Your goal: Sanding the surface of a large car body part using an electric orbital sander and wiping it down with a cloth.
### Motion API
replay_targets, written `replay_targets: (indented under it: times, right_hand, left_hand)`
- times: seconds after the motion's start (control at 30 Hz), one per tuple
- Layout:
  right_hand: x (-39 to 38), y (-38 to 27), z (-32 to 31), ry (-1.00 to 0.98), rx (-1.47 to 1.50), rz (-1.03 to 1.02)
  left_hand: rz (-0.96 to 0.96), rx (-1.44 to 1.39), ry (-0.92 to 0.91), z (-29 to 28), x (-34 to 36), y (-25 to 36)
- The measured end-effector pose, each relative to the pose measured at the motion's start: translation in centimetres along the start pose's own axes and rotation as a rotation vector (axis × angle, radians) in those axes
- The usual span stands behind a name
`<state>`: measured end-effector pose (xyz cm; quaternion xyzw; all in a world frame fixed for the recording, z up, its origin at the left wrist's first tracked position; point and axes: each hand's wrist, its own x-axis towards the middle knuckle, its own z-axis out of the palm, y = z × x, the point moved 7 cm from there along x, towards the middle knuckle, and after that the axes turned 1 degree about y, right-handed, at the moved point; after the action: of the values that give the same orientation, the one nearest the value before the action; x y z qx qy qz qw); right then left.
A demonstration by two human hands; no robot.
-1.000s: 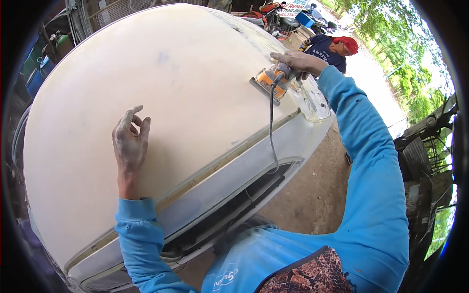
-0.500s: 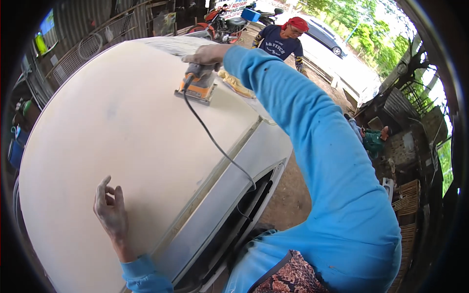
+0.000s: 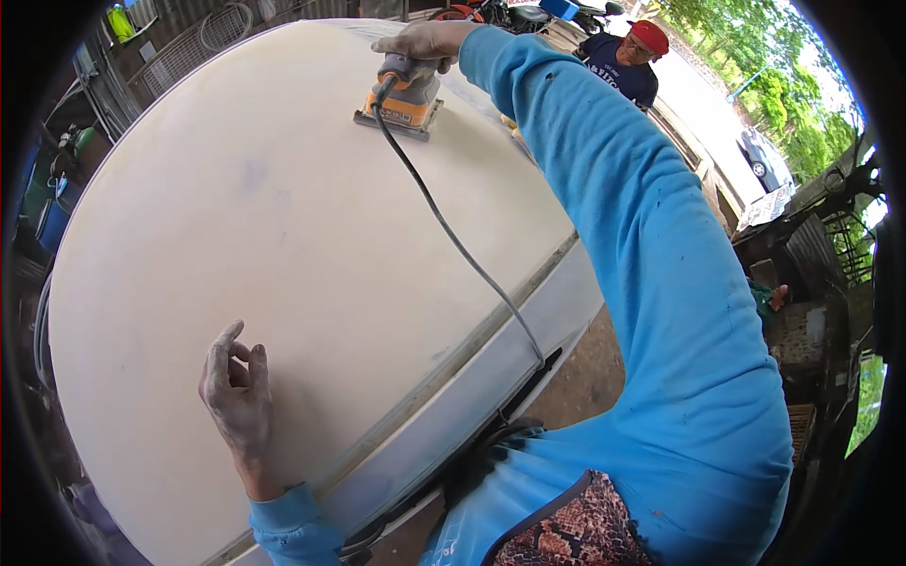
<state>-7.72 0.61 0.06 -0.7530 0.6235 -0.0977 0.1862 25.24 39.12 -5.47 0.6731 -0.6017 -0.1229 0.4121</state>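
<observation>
A broad, cream-coloured vehicle roof (image 3: 311, 255) with faint grey smudges spreads out before me. Toward its far end, my right hand (image 3: 422, 42) is closed over the top of an orange-and-grey electric sander (image 3: 408, 104), whose flat pad rests on the surface. From the sander a grey cord (image 3: 453, 231) runs back across the roof and over its right edge. My dusty left hand (image 3: 241, 391) is at the near left part of the roof, empty, with fingers loosely bent and apart; whether it touches the surface I cannot tell.
A grooved channel (image 3: 444, 373) runs along the roof's right side, above the door opening. Beyond my right arm is a person in a red head covering (image 3: 618, 61). Motorcycles stand behind, and a parked car (image 3: 763, 158) is outside. Wire mesh panels (image 3: 179, 58) lean at the far left.
The view has shifted, so the roof sits higher and background things lie farther right. My right hand still grips the sander. A yellowish thing beside it is now mostly behind my sleeve.
</observation>
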Motion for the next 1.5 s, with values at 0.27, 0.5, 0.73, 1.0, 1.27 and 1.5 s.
replay_targets:
  times: [0.27, 0.5, 0.73, 1.0, 1.27, 1.5]
  right_hand:
    - [-0.8, -0.4, 1.0, -0.034, 0.025, 0.059]
    - [-8.0, 0.9, -0.2, -0.125, 0.007, 0.173]
    - [-14.2, 5.2, -0.4, -0.212, 0.028, 0.238]
    - [-21.2, 7.0, -1.8, -0.193, 0.021, 0.287]
    - [-16.4, 5.7, -2.0, -0.169, 0.040, 0.167]
    - [-7.8, 4.2, -1.5, -0.079, 0.066, 0.163]
  left_hand:
    - [0.006, 0.008, 0.007, -0.4, -0.2, 0.0]
    - [0.007, -0.013, -0.013, -0.3, 0.2, 0.3]
    - [-0.005, -0.005, -0.021, 0.5, 0.3, 0.7]
    - [0.085, -0.069, -0.022, -0.3, 0.3, 1.6]
    - [0.090, -0.087, -0.012, -0.6, 0.2, 2.0]
    - [0.073, -0.062, -0.019, -0.9, 0.0, 1.9]
